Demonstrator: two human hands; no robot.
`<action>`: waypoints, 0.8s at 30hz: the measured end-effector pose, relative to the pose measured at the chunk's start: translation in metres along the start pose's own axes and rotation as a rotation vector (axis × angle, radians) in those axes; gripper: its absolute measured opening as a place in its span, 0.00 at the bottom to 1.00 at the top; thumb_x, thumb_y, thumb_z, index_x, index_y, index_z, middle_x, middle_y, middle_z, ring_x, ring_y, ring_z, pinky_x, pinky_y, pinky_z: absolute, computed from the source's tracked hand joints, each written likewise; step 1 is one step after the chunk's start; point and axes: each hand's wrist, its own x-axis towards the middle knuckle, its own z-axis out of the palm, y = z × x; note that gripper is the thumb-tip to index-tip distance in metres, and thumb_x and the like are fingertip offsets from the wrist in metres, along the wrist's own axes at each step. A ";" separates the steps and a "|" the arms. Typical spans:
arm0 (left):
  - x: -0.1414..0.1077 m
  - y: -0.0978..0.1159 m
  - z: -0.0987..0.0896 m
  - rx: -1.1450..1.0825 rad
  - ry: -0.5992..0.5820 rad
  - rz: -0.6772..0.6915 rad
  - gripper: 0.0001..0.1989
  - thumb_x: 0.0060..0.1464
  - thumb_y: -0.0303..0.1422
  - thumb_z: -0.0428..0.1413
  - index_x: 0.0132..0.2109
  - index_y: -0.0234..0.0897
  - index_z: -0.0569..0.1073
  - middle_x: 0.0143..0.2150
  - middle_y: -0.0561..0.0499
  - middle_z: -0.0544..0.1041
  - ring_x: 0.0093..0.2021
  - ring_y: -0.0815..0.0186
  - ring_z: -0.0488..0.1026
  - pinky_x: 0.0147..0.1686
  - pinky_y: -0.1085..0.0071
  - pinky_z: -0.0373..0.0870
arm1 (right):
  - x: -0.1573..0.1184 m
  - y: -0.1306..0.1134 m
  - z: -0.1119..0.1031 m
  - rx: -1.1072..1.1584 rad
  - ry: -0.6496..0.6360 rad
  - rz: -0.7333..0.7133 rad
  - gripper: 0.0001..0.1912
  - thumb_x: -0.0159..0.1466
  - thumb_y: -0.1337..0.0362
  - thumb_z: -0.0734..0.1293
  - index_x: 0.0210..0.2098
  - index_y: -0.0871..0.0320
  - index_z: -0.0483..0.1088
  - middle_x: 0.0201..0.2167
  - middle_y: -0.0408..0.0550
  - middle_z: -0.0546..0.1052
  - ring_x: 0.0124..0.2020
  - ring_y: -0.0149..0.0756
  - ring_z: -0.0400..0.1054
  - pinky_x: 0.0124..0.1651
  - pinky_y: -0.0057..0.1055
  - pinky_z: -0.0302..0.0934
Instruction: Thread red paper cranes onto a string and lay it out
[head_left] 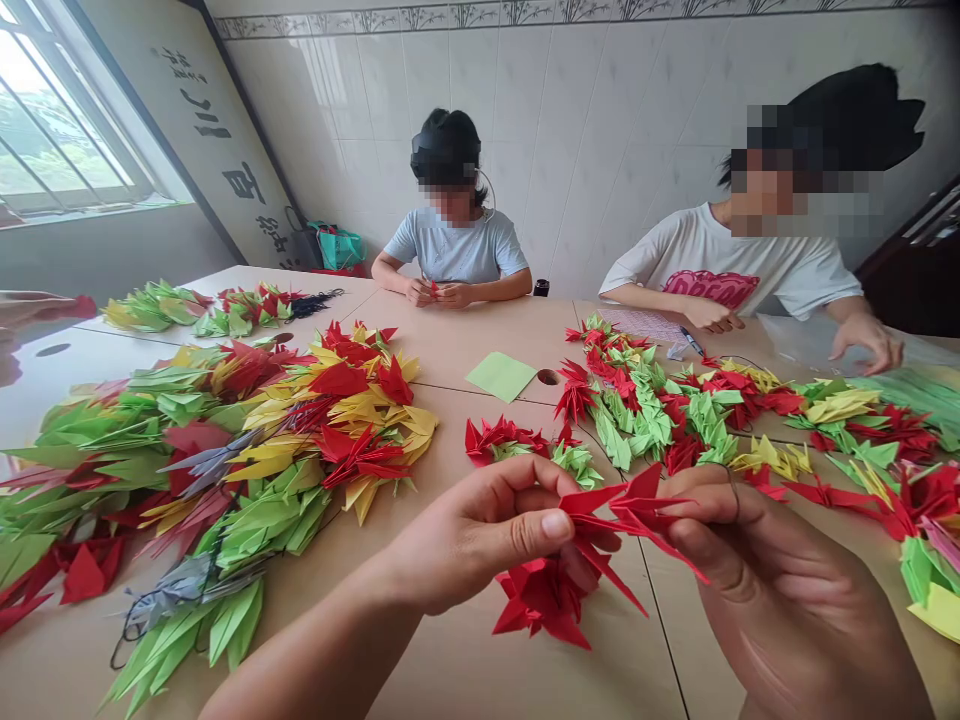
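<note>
The fingers of the left hand (487,530) pinched one side of a bright red, many-pointed folded-paper piece (637,508), while the fingers of the right hand (784,570) were closed on its other side. The step in hand appeared to be adjusting the points between the two pinches; the next move seemed to call for light pressure, sparing the thin tips. The piece was at the lower centre of the frame, raised above the tan, smooth bench (450,660), its narrow spikes splayed several ways. Below the left hand showed a red, spiky folded-paper cluster (541,600); whether it joined the piece could not be told. Farther out lay a flat, light-green paper square (501,376) and, at left, a multicoloured folded-paper heap (285,415).
</note>
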 end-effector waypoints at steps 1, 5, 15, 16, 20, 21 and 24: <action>0.000 0.000 0.000 0.001 -0.001 -0.001 0.09 0.56 0.34 0.57 0.41 0.32 0.69 0.35 0.46 0.76 0.32 0.69 0.74 0.34 0.74 0.71 | 0.000 0.000 -0.001 0.010 -0.008 0.003 0.07 0.58 0.56 0.69 0.29 0.52 0.72 0.30 0.46 0.72 0.32 0.39 0.68 0.30 0.31 0.65; -0.001 0.000 0.001 0.007 0.023 -0.012 0.10 0.55 0.35 0.58 0.40 0.33 0.68 0.34 0.48 0.76 0.29 0.71 0.74 0.31 0.76 0.71 | 0.001 0.001 -0.003 0.059 -0.055 0.020 0.05 0.59 0.58 0.69 0.31 0.52 0.72 0.30 0.46 0.72 0.31 0.38 0.68 0.28 0.29 0.65; -0.002 0.002 -0.001 0.130 0.019 -0.046 0.12 0.58 0.39 0.54 0.41 0.33 0.67 0.34 0.46 0.77 0.26 0.72 0.74 0.26 0.78 0.70 | 0.003 -0.001 0.000 0.009 -0.054 0.022 0.05 0.59 0.58 0.68 0.30 0.52 0.72 0.29 0.45 0.72 0.30 0.36 0.67 0.29 0.29 0.64; -0.002 0.002 0.000 0.129 0.026 -0.036 0.12 0.58 0.39 0.54 0.41 0.33 0.67 0.34 0.46 0.77 0.26 0.72 0.73 0.26 0.78 0.70 | 0.003 -0.001 0.000 0.002 -0.071 0.015 0.04 0.60 0.59 0.68 0.30 0.52 0.71 0.29 0.45 0.71 0.31 0.36 0.67 0.30 0.28 0.64; 0.000 0.000 0.002 0.102 0.061 0.000 0.12 0.56 0.38 0.56 0.39 0.33 0.68 0.30 0.51 0.74 0.25 0.74 0.72 0.26 0.80 0.69 | 0.000 -0.004 0.001 -0.047 -0.178 0.015 0.05 0.62 0.62 0.66 0.30 0.53 0.69 0.29 0.43 0.70 0.32 0.33 0.66 0.31 0.24 0.63; 0.000 -0.001 0.003 0.090 0.067 0.008 0.11 0.56 0.37 0.57 0.40 0.33 0.68 0.30 0.52 0.73 0.26 0.74 0.72 0.27 0.81 0.69 | 0.000 -0.005 0.001 -0.065 -0.184 0.025 0.05 0.62 0.61 0.65 0.30 0.53 0.69 0.29 0.43 0.71 0.33 0.33 0.66 0.32 0.23 0.63; 0.001 -0.004 0.003 0.054 0.062 0.022 0.10 0.55 0.36 0.57 0.40 0.33 0.68 0.29 0.52 0.73 0.28 0.73 0.73 0.27 0.81 0.69 | -0.002 -0.007 0.004 -0.095 -0.195 0.062 0.05 0.63 0.60 0.65 0.31 0.52 0.68 0.30 0.42 0.71 0.34 0.33 0.66 0.34 0.24 0.63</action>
